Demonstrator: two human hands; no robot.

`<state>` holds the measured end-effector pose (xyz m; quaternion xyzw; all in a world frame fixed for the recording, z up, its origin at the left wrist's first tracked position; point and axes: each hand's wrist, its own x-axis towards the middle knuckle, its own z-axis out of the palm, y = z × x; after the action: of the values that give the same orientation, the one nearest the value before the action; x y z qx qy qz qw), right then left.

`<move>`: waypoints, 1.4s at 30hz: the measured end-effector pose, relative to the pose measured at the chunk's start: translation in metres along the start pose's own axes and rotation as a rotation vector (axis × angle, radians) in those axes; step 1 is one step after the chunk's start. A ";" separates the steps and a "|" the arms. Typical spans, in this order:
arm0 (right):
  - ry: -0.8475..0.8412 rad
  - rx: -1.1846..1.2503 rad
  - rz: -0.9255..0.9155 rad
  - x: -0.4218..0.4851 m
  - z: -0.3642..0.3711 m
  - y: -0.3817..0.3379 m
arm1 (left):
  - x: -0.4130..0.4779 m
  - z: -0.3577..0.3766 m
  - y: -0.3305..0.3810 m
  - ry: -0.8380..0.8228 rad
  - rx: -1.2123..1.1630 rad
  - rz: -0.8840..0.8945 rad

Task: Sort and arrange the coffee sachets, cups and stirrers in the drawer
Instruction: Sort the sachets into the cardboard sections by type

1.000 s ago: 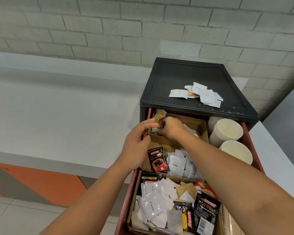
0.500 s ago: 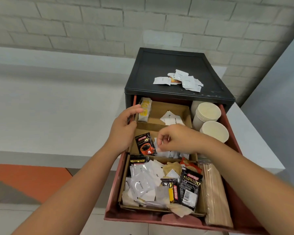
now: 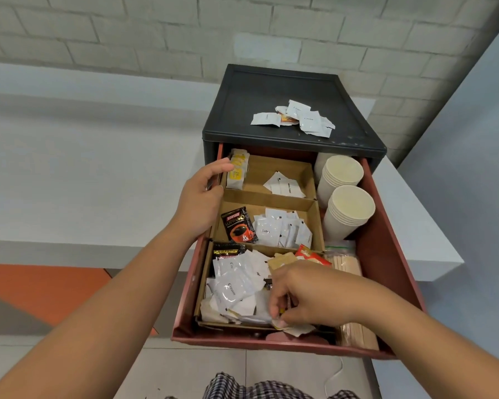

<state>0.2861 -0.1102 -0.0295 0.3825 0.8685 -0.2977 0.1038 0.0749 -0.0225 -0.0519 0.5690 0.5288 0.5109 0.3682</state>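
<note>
Facing pale painted brick wall (image 3: pixel 156 33) far beyond left hand (image 3: pixel 202 203). Looking across long white ledge (image 3: pixel 69 156) left of that hand, then picking it up again beyond right hand (image 3: pixel 308 292), off to its right. Noting plain grey-blue wall (image 3: pixel 473 125) farther right of right hand. Standing over light grey floor tiles (image 3: pixel 185 375) nearer than both hands. Seeing orange floor patch (image 3: pixel 41 286) down left of left hand. Getting soft, even light throughout.

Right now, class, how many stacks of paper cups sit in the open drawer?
2. The rear stack sits at the drawer's back right, partly under the black cabinet; the front stack sits just before it. More may hide deeper inside.
</note>
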 end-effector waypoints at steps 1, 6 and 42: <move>0.000 -0.010 0.008 -0.003 0.002 0.000 | 0.000 0.000 0.000 0.001 0.000 -0.003; -0.001 0.017 0.001 -0.008 0.007 0.000 | -0.001 0.001 0.001 0.004 0.002 0.006; 0.694 0.493 0.024 0.059 -0.078 0.027 | 0.001 -0.001 -0.002 -0.011 -0.062 -0.002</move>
<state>0.2690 -0.0134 -0.0029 0.4834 0.7503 -0.3486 -0.2860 0.0731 -0.0216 -0.0537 0.5597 0.5111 0.5235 0.3892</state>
